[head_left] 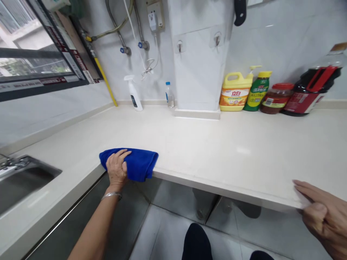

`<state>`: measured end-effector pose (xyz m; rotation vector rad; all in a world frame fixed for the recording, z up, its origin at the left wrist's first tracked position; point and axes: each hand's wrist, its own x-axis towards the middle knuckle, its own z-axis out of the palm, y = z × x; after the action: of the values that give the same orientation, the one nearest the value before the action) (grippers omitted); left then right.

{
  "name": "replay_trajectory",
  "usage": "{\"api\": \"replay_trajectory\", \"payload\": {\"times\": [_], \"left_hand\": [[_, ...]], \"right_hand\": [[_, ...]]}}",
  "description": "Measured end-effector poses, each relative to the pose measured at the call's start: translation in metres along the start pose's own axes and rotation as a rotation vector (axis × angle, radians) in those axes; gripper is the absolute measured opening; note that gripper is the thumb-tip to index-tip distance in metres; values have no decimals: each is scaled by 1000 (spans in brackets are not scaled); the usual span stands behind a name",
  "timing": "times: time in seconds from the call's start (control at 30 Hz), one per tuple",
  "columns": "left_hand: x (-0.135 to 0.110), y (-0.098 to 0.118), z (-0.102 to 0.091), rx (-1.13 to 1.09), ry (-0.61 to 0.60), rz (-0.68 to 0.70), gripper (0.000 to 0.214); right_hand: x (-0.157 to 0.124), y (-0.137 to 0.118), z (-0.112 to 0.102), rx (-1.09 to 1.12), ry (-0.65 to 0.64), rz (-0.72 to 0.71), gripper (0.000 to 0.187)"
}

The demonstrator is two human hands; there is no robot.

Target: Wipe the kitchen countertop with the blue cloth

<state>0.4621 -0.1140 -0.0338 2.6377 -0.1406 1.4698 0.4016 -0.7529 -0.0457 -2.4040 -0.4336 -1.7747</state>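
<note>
My left hand (117, 168) grips a folded blue cloth (138, 163) that lies at the front edge of the white countertop (206, 144), near its inner corner. A metal bangle sits on that wrist. My right hand (324, 213) rests at the counter's front edge on the far right. Its fingers lie stretched flat on the surface with the thumb tucked below the edge, and it holds nothing.
A steel sink (21, 180) is set into the counter at the left. Against the back wall stand a white spray bottle (134, 93), a small clear bottle (169, 94), a yellow detergent jug (235, 92), a green bottle (257, 91), a red-lidded jar (276, 98) and a large dark bottle (311, 90).
</note>
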Motion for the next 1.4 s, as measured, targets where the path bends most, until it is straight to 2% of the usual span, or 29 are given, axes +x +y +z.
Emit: {"api": "replay_trajectory", "payload": {"times": [0.1,0.2,0.3,0.4,0.53,0.63,0.77,0.93,1.07,1.17,1.27,1.4], "left_hand": [[-4,8,5,-3,75,-47,56],[-8,27,9,-9,74,5,49],[-9,62,9,-47,48,106,48],[-10,112,7,-86,6,227,51],[-5,183,-2,-125,-130,409,56],[11,225,-13,-125,-234,559,60],[45,258,-17,-86,-353,790,60],[73,287,1,-190,-533,998,71],[72,322,9,-236,-578,989,74],[68,349,10,-265,-596,966,74],[65,372,10,-287,-608,940,73],[56,405,11,-298,-604,866,71]], "right_hand": [[5,-5,-1,-114,34,-158,49],[2,-4,1,-114,8,-105,44],[-3,-5,2,-101,-34,-41,40],[-1,-8,2,-96,-26,-24,39],[8,-14,2,-69,15,-31,36],[15,-17,1,-51,21,-11,31],[18,-18,1,-22,19,20,27],[17,-17,2,26,21,47,29],[15,-14,4,120,92,78,32],[14,-11,1,274,129,133,36],[17,-12,-13,433,122,243,39],[29,-26,-42,355,132,439,41]]}}
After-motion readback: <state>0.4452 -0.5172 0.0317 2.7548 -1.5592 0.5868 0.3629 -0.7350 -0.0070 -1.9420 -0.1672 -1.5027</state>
